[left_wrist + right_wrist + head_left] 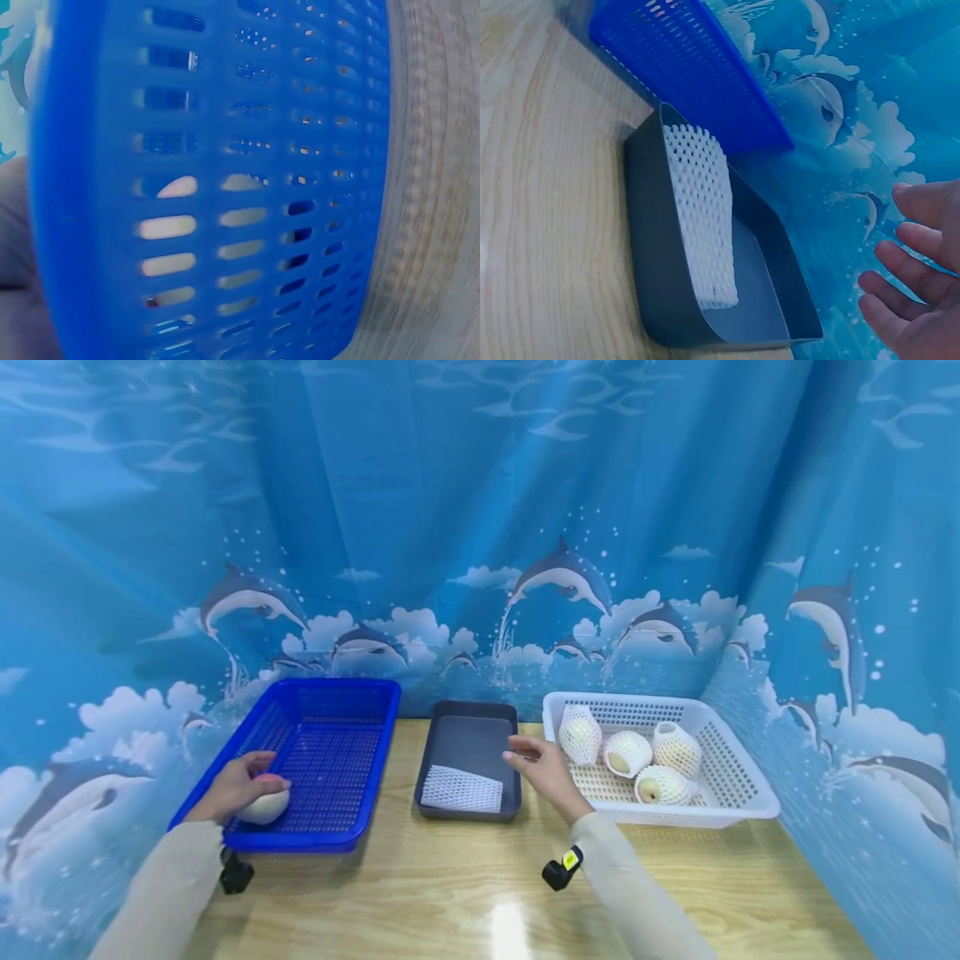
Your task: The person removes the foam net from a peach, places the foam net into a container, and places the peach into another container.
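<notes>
At the near left corner of the blue basket, my left hand holds a pale peach with a reddish top, thumb and fingers around it. In the left wrist view, the slotted wall of the blue basket hides most of the peach, and pale patches show through the slots. My right hand hovers with loosely bent fingers between the dark grey tray and the white basket. It holds nothing. A flattened white foam net sleeve lies in the near part of the tray.
Inside the white basket sit several pale fruits in foam nets, one net-wrapped fruit near its middle. All three containers stand on a wooden table. Behind them hangs a blue dolphin-print curtain, which also covers both sides.
</notes>
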Motion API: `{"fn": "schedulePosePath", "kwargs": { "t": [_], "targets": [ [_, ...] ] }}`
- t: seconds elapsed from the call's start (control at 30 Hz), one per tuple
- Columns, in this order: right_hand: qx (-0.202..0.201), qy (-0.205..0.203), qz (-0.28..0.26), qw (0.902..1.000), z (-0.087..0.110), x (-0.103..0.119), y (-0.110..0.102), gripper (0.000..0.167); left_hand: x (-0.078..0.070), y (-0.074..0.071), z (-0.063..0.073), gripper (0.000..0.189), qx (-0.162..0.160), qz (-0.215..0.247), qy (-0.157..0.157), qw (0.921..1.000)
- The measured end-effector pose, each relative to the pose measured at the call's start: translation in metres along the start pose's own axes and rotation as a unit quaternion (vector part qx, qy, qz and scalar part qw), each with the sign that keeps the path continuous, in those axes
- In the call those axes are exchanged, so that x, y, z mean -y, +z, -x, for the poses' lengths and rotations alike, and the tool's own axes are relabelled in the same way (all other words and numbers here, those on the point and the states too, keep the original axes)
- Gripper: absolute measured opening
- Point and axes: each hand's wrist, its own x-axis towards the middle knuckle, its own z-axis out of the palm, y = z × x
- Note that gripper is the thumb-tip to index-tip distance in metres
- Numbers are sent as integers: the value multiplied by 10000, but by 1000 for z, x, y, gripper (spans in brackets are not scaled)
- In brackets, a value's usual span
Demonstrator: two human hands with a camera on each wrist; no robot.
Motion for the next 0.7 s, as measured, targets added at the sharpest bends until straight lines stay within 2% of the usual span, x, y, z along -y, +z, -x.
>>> {"fn": "schedulePosePath", "kwargs": {
  "t": [0.17,0.43,0.53,0.7],
  "targets": [
    [-160,92,-5,9998,-1,0,-12,37,-5,0,1,80,-35,115,1,9999],
    [-336,36,35,9994,3,1,-41,39,-24,1,0,91,50,74,-205,9997],
    [-325,3,109,9994,4,-1,-52,41,-31,2,0,94,59,89,-224,9997],
    [-227,217,371,9988,4,-4,-74,43,-43,6,0,99,52,126,-212,9997]
  ]
}}
